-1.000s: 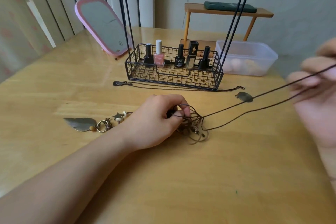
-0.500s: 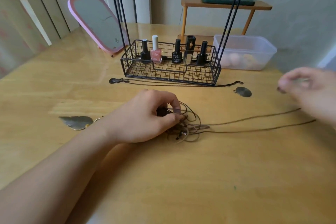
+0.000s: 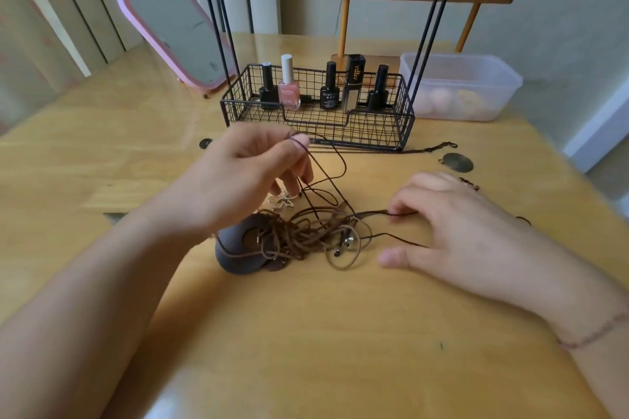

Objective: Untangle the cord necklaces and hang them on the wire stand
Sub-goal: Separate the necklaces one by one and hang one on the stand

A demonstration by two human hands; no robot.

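Brown cord necklaces (image 3: 306, 235) lie knotted at the table's (image 3: 340, 333) centre, near the wire stand (image 3: 316, 112). One loop is pinched and lifted by the left hand (image 3: 245, 177); a strand is pressed down by the right hand's (image 3: 456, 228) curled fingers. The loop is best drawn out slowly, so the knot is not tightened.

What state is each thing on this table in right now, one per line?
Left hand: pinching a lifted cord loop.
Right hand: fingertips holding a cord on the table.
Cord necklaces: tangled, flat.
Wire stand: upright, nothing hung.
Mirror: leaning back.
Plastic box: open.
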